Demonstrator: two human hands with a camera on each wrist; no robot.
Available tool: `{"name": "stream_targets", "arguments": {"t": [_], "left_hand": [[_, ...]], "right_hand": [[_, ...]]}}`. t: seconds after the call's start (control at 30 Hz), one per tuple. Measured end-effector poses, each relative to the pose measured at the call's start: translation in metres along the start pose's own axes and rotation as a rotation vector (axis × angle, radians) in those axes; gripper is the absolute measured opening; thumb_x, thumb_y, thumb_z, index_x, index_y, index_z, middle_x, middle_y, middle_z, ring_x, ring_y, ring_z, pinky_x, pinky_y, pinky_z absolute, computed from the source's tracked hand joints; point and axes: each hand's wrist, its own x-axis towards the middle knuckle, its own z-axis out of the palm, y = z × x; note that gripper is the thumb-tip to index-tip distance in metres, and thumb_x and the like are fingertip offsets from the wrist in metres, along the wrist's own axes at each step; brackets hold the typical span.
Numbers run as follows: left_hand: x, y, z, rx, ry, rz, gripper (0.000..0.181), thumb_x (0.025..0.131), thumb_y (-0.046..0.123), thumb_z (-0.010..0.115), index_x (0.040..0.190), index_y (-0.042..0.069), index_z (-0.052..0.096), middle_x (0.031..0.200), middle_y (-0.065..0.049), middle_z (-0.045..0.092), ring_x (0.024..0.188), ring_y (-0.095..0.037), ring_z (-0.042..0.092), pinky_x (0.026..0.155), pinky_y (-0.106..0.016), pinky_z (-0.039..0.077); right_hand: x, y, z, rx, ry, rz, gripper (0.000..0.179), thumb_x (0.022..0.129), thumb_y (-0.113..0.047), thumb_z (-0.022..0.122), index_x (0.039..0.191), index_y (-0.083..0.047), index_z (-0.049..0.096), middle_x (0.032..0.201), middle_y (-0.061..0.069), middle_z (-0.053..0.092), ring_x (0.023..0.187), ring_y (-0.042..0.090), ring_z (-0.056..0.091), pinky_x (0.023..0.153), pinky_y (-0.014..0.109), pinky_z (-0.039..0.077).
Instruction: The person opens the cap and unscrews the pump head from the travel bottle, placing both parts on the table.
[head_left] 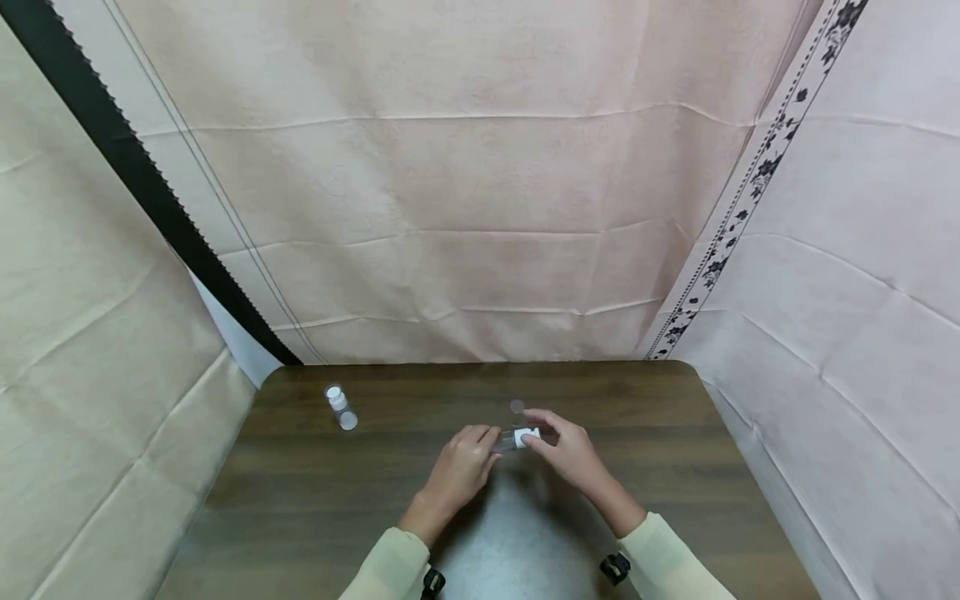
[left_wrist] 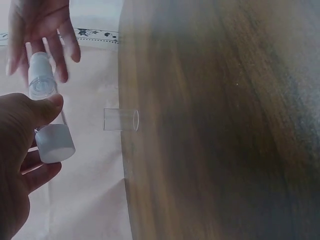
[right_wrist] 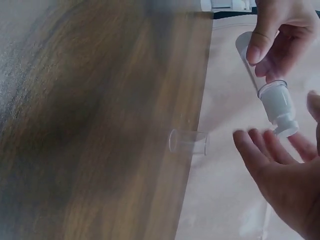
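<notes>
Cloth hangings (head_left: 480,183) around a table (head_left: 337,492) suggest a makeshift booth.

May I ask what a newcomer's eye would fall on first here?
Probably the clear pump bottle, held in the left hand, its white pump head toward the right hand. A small clear cylinder stands upright on the wooden table beyond them, while another bottle stands toward the far left corner.

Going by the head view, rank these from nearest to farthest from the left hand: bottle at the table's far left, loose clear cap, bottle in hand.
1. Held bottle: in the left hand, between the two hands.
2. Clear cap: on the table, just beyond the held bottle.
3. Second bottle: off to the left, near the table's far edge.
</notes>
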Motion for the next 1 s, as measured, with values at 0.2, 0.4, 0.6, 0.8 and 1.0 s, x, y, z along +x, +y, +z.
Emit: {"name": "stream_targets", "arguments": {"t": [0.2, 0.4, 0.6, 0.8, 1.0], "left_hand": [[-0.0020, 0.0021, 0.0014, 0.017, -0.010, 0.009, 0.039, 0.083, 0.019, 0.088, 0.116, 0.004, 0.074, 0.106, -0.008, 0.075, 0.093, -0.018, 0.071, 0.084, -0.031, 0.062], [-0.0014, 0.0029, 0.0012, 0.007, -0.026, -0.006, 0.038, 0.085, 0.019, 0.087, 0.117, 0.004, 0.073, 0.107, -0.008, 0.075, 0.095, -0.018, 0.071, 0.085, -0.031, 0.062], [-0.0028, 0.0021, 0.0015, 0.002, -0.030, -0.012, 0.039, 0.084, 0.019, 0.088, 0.116, 0.004, 0.073, 0.107, -0.008, 0.075, 0.094, -0.019, 0.072, 0.083, -0.032, 0.062], [-0.0041, 0.0017, 0.0022, 0.004, -0.048, -0.022, 0.039, 0.084, 0.020, 0.087, 0.117, 0.004, 0.073, 0.108, -0.009, 0.075, 0.096, -0.020, 0.072, 0.084, -0.033, 0.062], [-0.0043, 0.0008, 0.0021, -0.005, -0.045, -0.022, 0.038, 0.085, 0.020, 0.087, 0.117, 0.004, 0.073, 0.108, -0.009, 0.075, 0.096, -0.020, 0.072, 0.085, -0.033, 0.062]], "right_hand": [[-0.0002, 0.0014, 0.0027, -0.003, -0.065, 0.068, 0.021, 0.100, -0.025, 0.069, 0.118, -0.015, 0.075, 0.103, 0.002, 0.074, 0.085, 0.013, 0.068, 0.069, 0.024, 0.056], [0.0001, -0.0007, 0.0015, -0.014, -0.052, 0.038, 0.017, 0.096, -0.015, 0.074, 0.113, -0.015, 0.075, 0.103, 0.002, 0.074, 0.087, 0.014, 0.066, 0.071, 0.024, 0.056], [-0.0007, -0.0034, 0.0028, -0.015, -0.054, 0.020, 0.024, 0.093, -0.003, 0.075, 0.112, -0.017, 0.075, 0.115, 0.007, 0.074, 0.102, 0.021, 0.071, 0.082, 0.031, 0.061], [-0.0005, -0.0049, 0.0061, -0.043, -0.031, -0.032, 0.028, 0.089, 0.003, 0.077, 0.109, -0.017, 0.074, 0.121, 0.004, 0.072, 0.107, 0.023, 0.070, 0.086, 0.032, 0.061], [-0.0002, -0.0048, 0.0086, -0.019, -0.006, -0.071, 0.019, 0.091, 0.000, 0.076, 0.100, -0.016, 0.073, 0.121, 0.004, 0.070, 0.108, 0.024, 0.070, 0.089, 0.031, 0.061]]}}
